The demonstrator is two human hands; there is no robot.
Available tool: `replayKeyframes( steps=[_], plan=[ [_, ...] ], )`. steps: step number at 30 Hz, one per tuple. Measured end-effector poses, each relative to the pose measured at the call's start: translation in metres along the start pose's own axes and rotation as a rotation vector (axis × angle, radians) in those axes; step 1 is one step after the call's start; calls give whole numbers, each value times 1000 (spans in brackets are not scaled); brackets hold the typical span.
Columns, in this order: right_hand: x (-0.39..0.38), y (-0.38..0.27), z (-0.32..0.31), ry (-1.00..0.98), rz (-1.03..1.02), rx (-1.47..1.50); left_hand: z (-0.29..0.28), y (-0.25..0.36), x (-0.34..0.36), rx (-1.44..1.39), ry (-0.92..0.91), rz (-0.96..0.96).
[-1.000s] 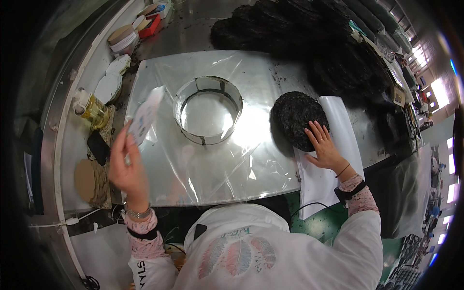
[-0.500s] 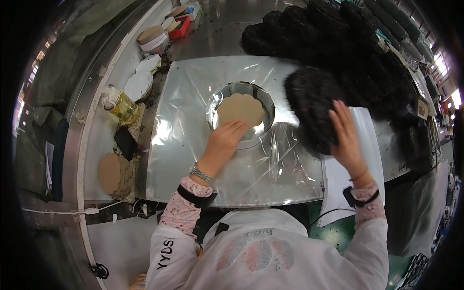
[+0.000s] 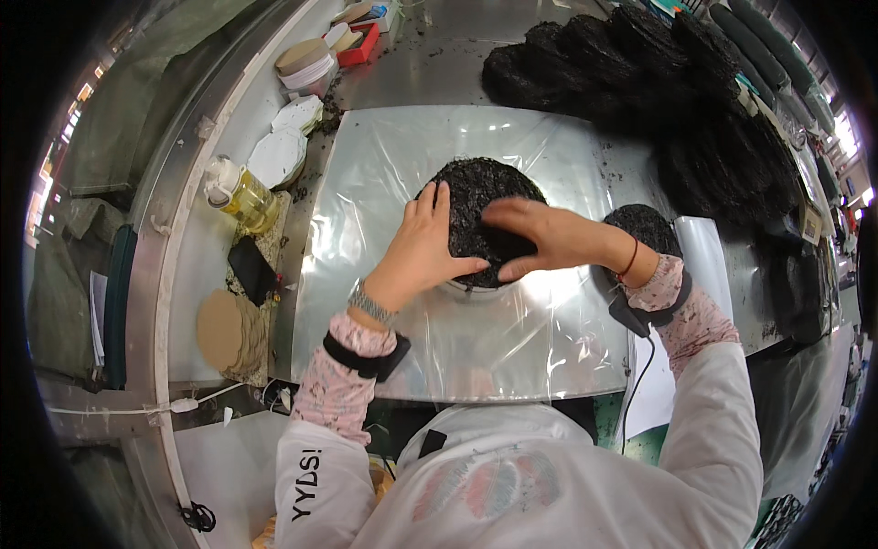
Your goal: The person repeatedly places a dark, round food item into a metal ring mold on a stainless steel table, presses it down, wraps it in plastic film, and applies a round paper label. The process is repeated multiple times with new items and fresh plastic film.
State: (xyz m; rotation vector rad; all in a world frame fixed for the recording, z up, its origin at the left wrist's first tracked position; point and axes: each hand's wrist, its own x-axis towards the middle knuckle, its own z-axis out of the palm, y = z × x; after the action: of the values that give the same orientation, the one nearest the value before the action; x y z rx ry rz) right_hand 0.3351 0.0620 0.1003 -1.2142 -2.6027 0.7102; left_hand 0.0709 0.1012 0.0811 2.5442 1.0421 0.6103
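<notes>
A round black cake of what looks like dried seaweed (image 3: 471,210) lies over the round ring mould (image 3: 477,293), whose pale rim shows only at the near side. My left hand (image 3: 425,247) rests on the cake's left edge, fingers spread and thumb along the near side. Palm down, my right hand (image 3: 540,240) touches the cake's right part, thumb apart from the fingers; its fingertips are slightly blurred. The tan scalloped card seen in the mould earlier is hidden now. Clear plastic film (image 3: 366,238) covers the work board underneath.
A second black cake (image 3: 640,229) sits under my right forearm, by white sheets (image 3: 700,247). Stacked black cakes (image 3: 732,156) fill the far right. Along the left stand tan scalloped cards (image 3: 229,329), a phone (image 3: 251,268), a yellow-liquid bottle (image 3: 245,201), and a red box (image 3: 361,44).
My right hand has brought a black cake leftward from the right side onto the mould, covering the tan card. My left hand has left the card and spread out on the cake.
</notes>
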Motion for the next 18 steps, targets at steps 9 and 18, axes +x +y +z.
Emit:
replayKeyframes(
  steps=[9,18],
  plan=[
    [50,15,21,-94,324,-462,25,-13,56,342,-469,32],
    [61,67,59,-134,324,-360,89,-37,64,504,-594,20]
  ],
)
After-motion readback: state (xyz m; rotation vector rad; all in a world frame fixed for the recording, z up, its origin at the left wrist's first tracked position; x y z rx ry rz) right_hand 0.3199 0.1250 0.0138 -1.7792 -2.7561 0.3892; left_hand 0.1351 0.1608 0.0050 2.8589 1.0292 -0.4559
